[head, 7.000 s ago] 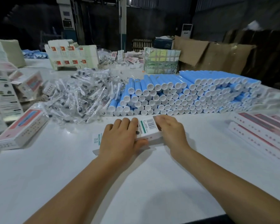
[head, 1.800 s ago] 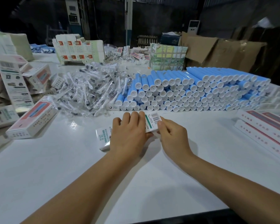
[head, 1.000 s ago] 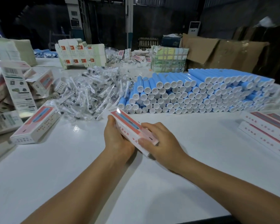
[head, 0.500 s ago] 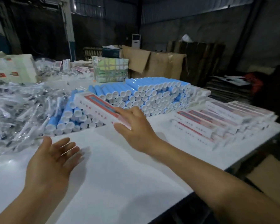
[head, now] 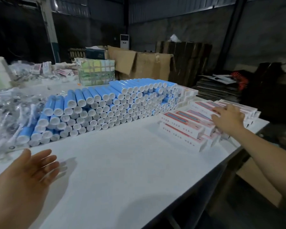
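Half a second ago the right hand (head: 228, 119) was carrying the pink box (head: 202, 105) past the blue tubes (head: 106, 104). Now that hand is out at the pile of boxes (head: 183, 128) on the right end of the worktop (head: 122, 171) — the box seems to lie on top there, at the fingertips, so this one looks done. The grip is spread flat and holds nothing. The left hand (head: 26, 179) has let go too — it hovers low over the worktop, palm turned inward, grip spread, a bit blurry.
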Available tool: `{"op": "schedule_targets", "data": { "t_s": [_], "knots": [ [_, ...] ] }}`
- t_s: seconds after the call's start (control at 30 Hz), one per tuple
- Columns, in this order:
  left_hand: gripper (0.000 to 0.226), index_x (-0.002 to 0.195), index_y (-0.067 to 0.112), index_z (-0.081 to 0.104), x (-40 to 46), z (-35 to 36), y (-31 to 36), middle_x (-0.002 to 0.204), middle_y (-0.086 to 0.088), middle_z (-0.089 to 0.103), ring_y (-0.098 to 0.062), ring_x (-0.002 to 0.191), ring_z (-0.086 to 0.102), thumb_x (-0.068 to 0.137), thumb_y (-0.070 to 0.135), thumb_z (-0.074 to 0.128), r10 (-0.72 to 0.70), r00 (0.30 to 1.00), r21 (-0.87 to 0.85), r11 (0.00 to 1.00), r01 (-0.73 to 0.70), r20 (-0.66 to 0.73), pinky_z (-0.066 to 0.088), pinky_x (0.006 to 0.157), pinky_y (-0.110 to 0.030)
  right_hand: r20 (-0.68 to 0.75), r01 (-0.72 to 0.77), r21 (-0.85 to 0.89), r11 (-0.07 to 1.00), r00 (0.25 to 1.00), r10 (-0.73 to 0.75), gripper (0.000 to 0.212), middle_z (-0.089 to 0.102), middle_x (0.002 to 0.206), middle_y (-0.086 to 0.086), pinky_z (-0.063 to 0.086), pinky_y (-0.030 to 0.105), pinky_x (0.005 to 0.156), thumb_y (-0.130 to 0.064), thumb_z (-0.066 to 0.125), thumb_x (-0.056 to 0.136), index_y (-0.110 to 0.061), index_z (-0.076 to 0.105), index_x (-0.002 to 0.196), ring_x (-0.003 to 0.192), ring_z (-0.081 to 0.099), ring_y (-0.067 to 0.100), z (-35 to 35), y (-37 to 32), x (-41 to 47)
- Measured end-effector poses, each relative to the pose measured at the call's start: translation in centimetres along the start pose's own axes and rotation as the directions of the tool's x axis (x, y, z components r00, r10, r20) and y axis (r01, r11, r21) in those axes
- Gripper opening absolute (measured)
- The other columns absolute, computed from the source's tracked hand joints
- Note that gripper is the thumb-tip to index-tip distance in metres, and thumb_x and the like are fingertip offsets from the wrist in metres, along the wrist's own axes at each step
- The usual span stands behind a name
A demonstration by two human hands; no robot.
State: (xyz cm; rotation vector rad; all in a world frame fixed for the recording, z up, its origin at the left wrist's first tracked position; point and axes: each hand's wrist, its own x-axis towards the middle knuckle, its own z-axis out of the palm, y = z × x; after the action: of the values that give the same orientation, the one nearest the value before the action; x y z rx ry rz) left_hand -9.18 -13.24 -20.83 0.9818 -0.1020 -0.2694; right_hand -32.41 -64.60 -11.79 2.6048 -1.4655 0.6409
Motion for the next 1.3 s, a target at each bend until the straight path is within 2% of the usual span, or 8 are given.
{"op": "schedule_targets", "data": {
  "t_s": [0.1,0.27,0.4,0.57,0.77,1.0,1.17,1.3],
  "knots": [
    [0.035,0.083,0.012,0.077,-1.3,2.0,1.3,0.079,-0.004,0.072,-0.014,0.067,0.07,0.081,0.044,0.061,-0.056,0.998,0.039,0.998,0.055,0.036,0.06,0.062,-0.034,0.037,0.009,-0.042,0.999,0.999,-0.007,0.044,0.042,0.134,0.015,0.03,0.045,0.101,-0.037,0.046,0.093,-0.028,0.05,0.136,0.125,0.034,0.036,-0.6,-0.5,-0.1],
    [0.013,0.09,-0.003,0.065,-3.6,4.5,2.1,0.071,-0.013,0.06,-0.019,0.061,0.055,0.09,0.003,0.053,-0.028,1.0,0.185,0.982,0.026,0.007,0.053,0.054,-0.022,-0.198,0.238,0.253,0.938,0.962,-0.19,0.035,0.055,0.121,0.024,0.038,0.045,0.097,-0.024,0.051,0.092,-0.007,0.066,0.118,0.111,0.045,0.042,-3.4,-6.8,-1.5],
    [0.012,0.086,-0.005,0.065,-4.5,5.6,2.1,0.066,-0.015,0.057,-0.017,0.053,0.049,0.09,-0.004,0.054,0.001,1.0,0.347,0.938,0.001,-0.004,0.039,0.052,-0.023,-0.313,0.536,0.534,0.654,0.844,-0.436,0.019,0.067,0.098,0.004,0.038,0.026,0.078,-0.012,0.057,0.09,-0.009,0.073,0.1,0.087,0.057,0.02,-5.7,-16.8,-6.2],
    [0.017,0.078,-0.007,0.06,-4.7,5.9,1.6,0.06,-0.013,0.046,-0.015,0.045,0.045,0.09,-0.012,0.049,-0.079,0.997,0.278,0.958,0.071,0.016,0.036,0.047,-0.022,-0.261,0.688,0.642,0.338,0.61,-0.748,0.016,0.065,0.085,-0.008,0.043,0.029,0.075,-0.008,0.06,0.088,-0.01,0.075,0.094,0.08,0.061,0.016,-4.2,-27.6,-15.5],
    [0.025,0.071,0.007,0.067,-3.7,4.8,1.0,0.054,-0.006,0.056,-0.019,0.054,0.05,0.089,-0.004,0.053,-0.068,0.995,0.331,0.943,0.04,0.072,0.042,0.061,-0.032,-0.071,0.772,0.539,0.336,0.44,-0.895,0.016,0.051,0.081,-0.009,0.029,0.022,0.063,-0.014,0.055,0.09,-0.018,0.07,0.089,0.084,0.047,0.014,1.4,-31.8,-20.3],
    [0.017,0.079,0.009,0.065,-4.3,4.9,2.3,0.068,-0.009,0.057,-0.019,0.063,0.052,0.09,0.003,0.054,-0.109,0.987,0.439,0.897,0.048,0.115,0.045,0.061,-0.025,-0.05,0.735,0.58,0.351,0.463,-0.885,0.02,0.05,0.082,-0.017,0.029,0.013,0.065,-0.008,0.06,0.086,-0.023,0.072,0.092,0.082,0.043,0.006,2.5,-31.5,-19.9],
    [0.012,0.097,0.005,0.065,-2.4,2.3,10.6,0.082,-0.006,0.063,-0.015,0.062,0.056,0.093,0.012,0.056,0.022,0.998,0.74,0.67,-0.059,0.06,0.043,0.054,-0.02,-0.055,0.728,0.579,0.367,0.484,-0.873,0.019,0.052,0.087,-0.024,0.036,0.028,0.069,-0.007,0.062,0.086,-0.022,0.073,0.093,0.086,0.047,0.009,3.1,-31.3,-19.7],
    [0.017,0.1,0.003,0.065,-0.2,-3.9,17.6,0.092,-0.01,0.067,-0.017,0.07,0.058,0.092,0.016,0.057,0.272,0.962,0.996,0.089,-0.008,-0.017,0.048,0.062,-0.028,-0.057,0.707,0.603,0.37,0.5,-0.864,0.021,0.053,0.089,-0.024,0.038,0.029,0.07,-0.007,0.063,0.085,-0.026,0.071,0.092,0.086,0.049,0.002,3.6,-31.3,-19.6]
  ]
}}
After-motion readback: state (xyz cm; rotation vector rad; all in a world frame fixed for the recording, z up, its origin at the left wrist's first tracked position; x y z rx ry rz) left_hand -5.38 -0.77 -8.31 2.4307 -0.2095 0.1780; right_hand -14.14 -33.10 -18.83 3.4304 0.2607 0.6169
